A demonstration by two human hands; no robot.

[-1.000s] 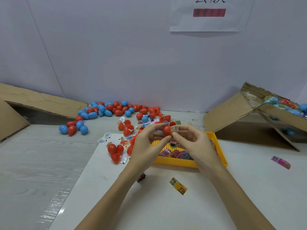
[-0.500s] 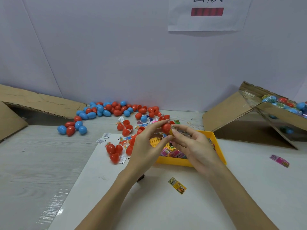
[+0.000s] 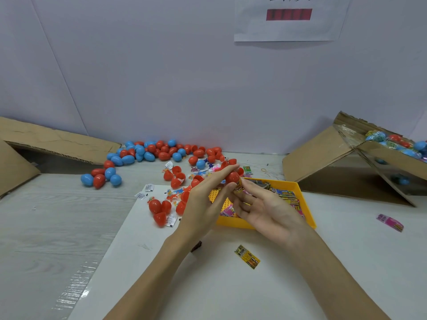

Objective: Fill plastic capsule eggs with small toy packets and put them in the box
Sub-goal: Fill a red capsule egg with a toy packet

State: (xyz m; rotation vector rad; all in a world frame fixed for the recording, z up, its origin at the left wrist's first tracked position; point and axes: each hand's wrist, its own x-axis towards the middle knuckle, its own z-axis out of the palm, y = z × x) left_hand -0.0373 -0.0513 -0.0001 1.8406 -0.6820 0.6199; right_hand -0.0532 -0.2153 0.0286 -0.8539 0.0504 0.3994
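The left hand [image 3: 205, 199] holds a red capsule egg [image 3: 232, 177] above the far-left corner of the yellow tray [image 3: 305, 204], pinched between its thumb and long, nearly straight fingers [image 3: 227, 169]. The right hand [image 3: 265, 209] meets it from the right, its fingertips pinching a small yellow packet [image 3: 238, 187] right at the egg's lower edge; its other fingers lie loosely extended. More printed packets fill the tray. A loose yellow packet [image 3: 247, 259] lies on the white sheet [image 3: 208, 285] near the person, and a pink packet [image 3: 390, 222] lies well off to the right. Red and blue eggs [image 3: 147, 153] are heaped at the back of the counter [image 3: 46, 227]. The open cardboard box [image 3: 360, 158] at right holds eggs inside.
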